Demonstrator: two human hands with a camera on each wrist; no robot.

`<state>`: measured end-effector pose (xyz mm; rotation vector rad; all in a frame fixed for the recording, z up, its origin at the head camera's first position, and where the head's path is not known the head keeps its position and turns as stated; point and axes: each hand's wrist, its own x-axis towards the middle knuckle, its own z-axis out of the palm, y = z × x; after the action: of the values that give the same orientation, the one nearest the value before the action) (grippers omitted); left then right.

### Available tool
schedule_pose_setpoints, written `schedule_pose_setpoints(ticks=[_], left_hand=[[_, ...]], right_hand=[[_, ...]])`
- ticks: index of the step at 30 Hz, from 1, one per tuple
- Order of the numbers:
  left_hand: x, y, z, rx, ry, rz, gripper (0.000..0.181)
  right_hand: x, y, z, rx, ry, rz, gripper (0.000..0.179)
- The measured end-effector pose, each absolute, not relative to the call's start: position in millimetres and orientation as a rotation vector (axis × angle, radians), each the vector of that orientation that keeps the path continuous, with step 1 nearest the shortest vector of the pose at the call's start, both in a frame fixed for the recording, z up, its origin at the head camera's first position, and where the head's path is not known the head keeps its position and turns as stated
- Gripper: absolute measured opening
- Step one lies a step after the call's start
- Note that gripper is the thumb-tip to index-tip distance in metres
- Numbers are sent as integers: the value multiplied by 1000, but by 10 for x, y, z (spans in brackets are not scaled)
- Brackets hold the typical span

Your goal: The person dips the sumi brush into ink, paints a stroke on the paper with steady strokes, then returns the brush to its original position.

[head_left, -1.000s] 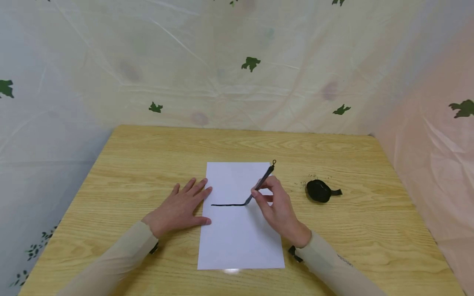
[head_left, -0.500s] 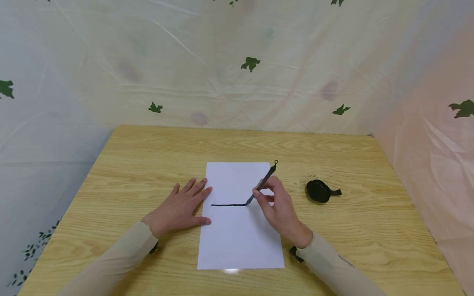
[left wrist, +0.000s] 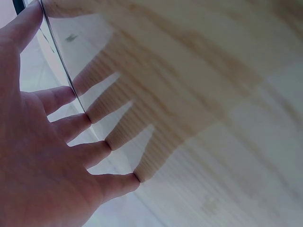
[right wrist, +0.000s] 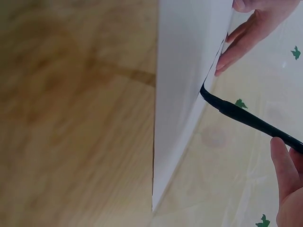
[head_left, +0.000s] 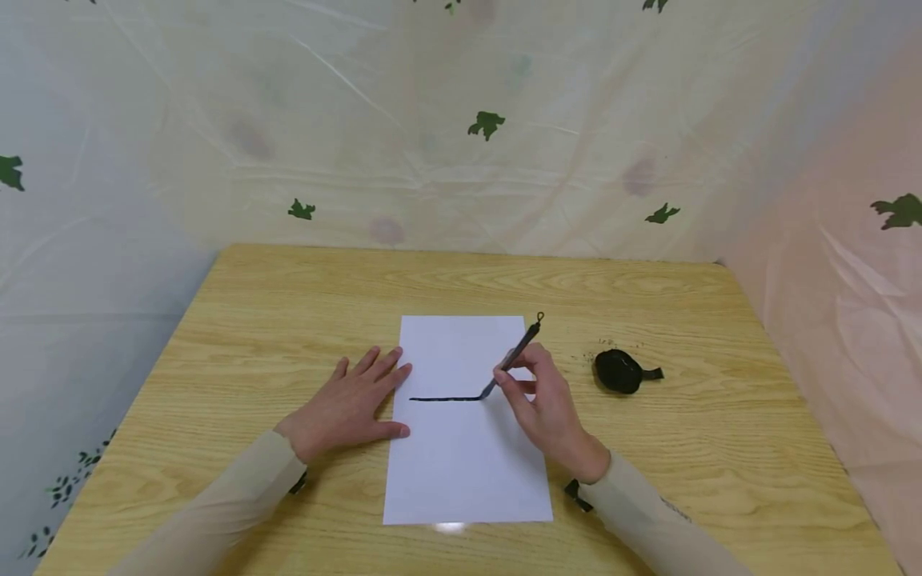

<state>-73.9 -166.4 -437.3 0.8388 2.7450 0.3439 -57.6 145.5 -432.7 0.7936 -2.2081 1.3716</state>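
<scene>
In the head view a white sheet of paper (head_left: 461, 472) lies on the wooden table. My right hand (head_left: 551, 416) pinches a dark calligraphy brush (head_left: 520, 347) with a small loop at its top end. The brush leans to the right, and its tip bends against the sheet at the right end of a black horizontal line (head_left: 442, 399). The right wrist view also shows that bent black tip (right wrist: 210, 97) on the paper. My left hand (head_left: 349, 408) rests flat at the sheet's left edge, fingers spread; the left wrist view shows its fingers (left wrist: 92, 153) straight.
A small black dish (head_left: 618, 372) with a short handle stands right of the paper, with dark specks on the table (head_left: 324, 280) beside it. A pale curtain (head_left: 389, 120) with green leaf shapes rises behind the table and along both sides.
My right hand and the brush have shifted slightly to the right, and the black line has grown a little longer that way. The left hand stays in place.
</scene>
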Motion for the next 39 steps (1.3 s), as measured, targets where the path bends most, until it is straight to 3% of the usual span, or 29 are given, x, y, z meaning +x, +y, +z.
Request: schedule_pose_setpoints(ticks=[39], left_hand=[[-753, -1689, -4378, 844, 2737, 327, 92]], right_hand=[[-558, 1552, -4303, 759, -2179, 1383, 41]])
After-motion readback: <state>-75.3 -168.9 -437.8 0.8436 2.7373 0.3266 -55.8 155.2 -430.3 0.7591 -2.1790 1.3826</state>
